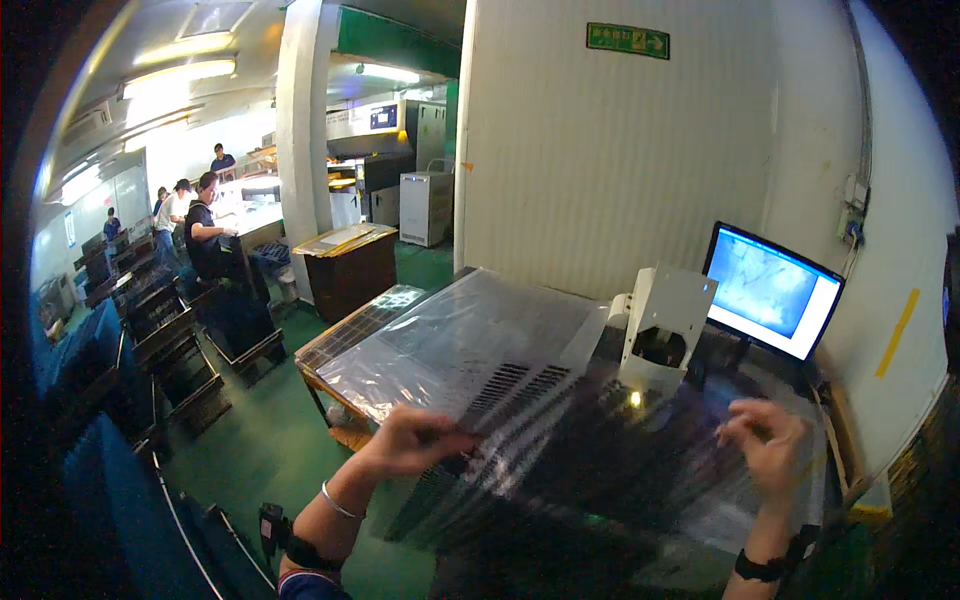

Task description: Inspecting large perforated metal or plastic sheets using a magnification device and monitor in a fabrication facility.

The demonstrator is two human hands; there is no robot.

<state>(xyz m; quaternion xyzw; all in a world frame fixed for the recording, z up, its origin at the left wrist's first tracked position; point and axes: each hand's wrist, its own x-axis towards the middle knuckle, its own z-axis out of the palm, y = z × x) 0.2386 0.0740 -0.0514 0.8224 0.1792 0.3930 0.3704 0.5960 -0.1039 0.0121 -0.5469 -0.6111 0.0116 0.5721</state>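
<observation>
A large dark, see-through film sheet (580,460) with rows of black printed marks stretches across in front of me, blurred by motion. My left hand (415,440) pinches its left part between thumb and fingers. On the right, my right hand (770,445) is raised with curled fingers closed at the sheet's right side; the exact grip is hard to see. Behind the sheet, a white box-shaped device (665,320) with a small lit spot at its foot stands on the table. Clear plastic sheeting (470,340) covers the table's left part.
A monitor (775,290) with a bluish magnified picture stands at the back right, near the wall. A gridded board (365,325) lies along the table's left edge. Dark racks (185,375) fill the floor at left, and several people work farther off. A brown cabinet (345,265) stands behind.
</observation>
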